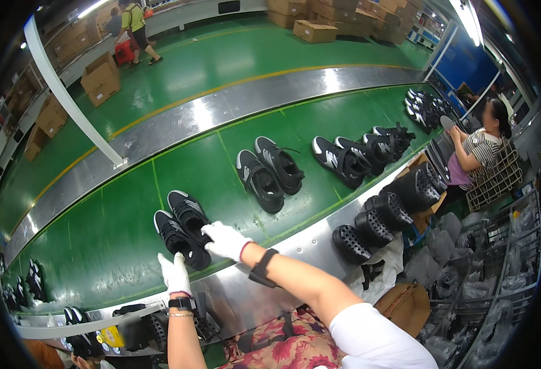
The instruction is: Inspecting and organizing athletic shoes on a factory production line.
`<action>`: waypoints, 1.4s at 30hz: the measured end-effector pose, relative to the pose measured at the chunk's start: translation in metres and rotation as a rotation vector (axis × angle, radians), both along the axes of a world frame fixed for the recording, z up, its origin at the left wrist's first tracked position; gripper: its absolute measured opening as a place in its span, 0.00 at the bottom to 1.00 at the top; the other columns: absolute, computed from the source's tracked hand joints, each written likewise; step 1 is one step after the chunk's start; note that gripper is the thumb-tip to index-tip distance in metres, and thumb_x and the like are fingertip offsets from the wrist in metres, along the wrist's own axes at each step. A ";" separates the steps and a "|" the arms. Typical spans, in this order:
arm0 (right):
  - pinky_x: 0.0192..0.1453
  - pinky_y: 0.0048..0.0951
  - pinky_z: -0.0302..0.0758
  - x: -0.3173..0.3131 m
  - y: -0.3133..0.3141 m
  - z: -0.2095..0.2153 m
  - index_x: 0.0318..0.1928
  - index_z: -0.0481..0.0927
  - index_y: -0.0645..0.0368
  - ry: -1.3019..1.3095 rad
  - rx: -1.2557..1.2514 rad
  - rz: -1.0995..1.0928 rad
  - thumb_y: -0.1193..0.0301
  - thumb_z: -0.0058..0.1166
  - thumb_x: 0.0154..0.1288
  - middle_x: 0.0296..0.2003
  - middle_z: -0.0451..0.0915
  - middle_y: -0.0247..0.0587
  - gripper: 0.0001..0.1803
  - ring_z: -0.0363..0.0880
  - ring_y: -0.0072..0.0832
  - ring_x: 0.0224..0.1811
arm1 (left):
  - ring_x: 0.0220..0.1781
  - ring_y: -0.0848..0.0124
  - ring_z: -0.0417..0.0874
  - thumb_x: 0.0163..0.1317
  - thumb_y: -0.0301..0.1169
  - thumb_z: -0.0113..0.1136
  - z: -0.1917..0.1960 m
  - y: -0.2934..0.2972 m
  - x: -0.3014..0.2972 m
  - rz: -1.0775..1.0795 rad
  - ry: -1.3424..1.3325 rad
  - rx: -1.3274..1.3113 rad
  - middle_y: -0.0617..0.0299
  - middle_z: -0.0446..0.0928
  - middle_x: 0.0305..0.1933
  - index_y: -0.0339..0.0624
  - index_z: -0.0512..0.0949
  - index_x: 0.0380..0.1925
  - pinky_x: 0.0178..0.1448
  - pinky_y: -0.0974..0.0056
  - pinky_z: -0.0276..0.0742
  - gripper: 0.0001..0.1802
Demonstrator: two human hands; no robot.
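Note:
A pair of black sports shoes with silver-grey toes and a strap lies on the green conveyor belt (117, 240), heels toward me. My left hand (175, 274), in a white glove, is just below the heel of the left shoe (171, 230), fingers stretched up and apart. My right hand (226, 242), also gloved, is at the heel side of the right shoe (189, 209), its fingers apart and pointing left at the collar. Whether the fingertips touch the shoes I cannot tell. Each wrist wears a black band.
More black shoes (261, 178) sit along the belt to the right. Perforated black shoe-shaped pieces (375, 224) stand on the metal ledge (301, 246). A seated person (476, 150) at the right holds a sole-like piece. A metal post (71, 92) rises at left; a wire rack (492, 270) holds plastic-wrapped items.

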State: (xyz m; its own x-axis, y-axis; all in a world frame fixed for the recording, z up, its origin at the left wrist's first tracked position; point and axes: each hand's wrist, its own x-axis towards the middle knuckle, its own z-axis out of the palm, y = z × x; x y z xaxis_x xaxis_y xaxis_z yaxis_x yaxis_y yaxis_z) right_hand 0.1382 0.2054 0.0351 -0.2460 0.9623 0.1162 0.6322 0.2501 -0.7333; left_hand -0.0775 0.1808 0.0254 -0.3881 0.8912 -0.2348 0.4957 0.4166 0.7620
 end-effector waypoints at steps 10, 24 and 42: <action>0.65 0.49 0.76 0.218 0.022 0.051 0.72 0.65 0.35 -0.559 -0.353 -0.315 0.49 0.70 0.52 0.73 0.53 0.69 0.46 0.75 0.63 0.62 | 0.49 0.68 0.82 0.68 0.27 0.59 0.053 -0.137 0.039 -0.229 -0.429 -0.090 0.48 0.79 0.56 0.30 0.69 0.65 0.53 0.64 0.80 0.27; 0.47 0.49 0.82 0.152 0.027 0.002 0.51 0.82 0.50 -0.497 -0.143 -0.449 0.64 0.54 0.67 0.44 0.82 0.56 0.14 0.85 0.51 0.46 | 0.51 0.68 0.81 0.71 0.29 0.58 0.047 -0.143 0.054 -0.350 -0.392 -0.066 0.45 0.78 0.58 0.31 0.67 0.67 0.54 0.65 0.79 0.27; 0.48 0.42 0.84 0.217 -0.114 0.178 0.58 0.77 0.64 1.224 -0.341 -0.258 0.61 0.52 0.75 0.46 0.84 0.54 0.21 0.87 0.42 0.43 | 0.57 0.50 0.81 0.68 0.31 0.60 0.031 -0.141 0.072 -0.796 0.055 0.067 0.44 0.80 0.55 0.31 0.75 0.58 0.63 0.54 0.76 0.21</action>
State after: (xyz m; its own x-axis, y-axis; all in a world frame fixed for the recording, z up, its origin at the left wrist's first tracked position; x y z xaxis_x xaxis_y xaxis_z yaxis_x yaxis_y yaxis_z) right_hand 0.3552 0.0910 0.2135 0.0411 0.9911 -0.1268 -0.4887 -0.0907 -0.8677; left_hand -0.0050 0.0395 0.0559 0.3607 0.9171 -0.1701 0.6628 -0.1237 0.7385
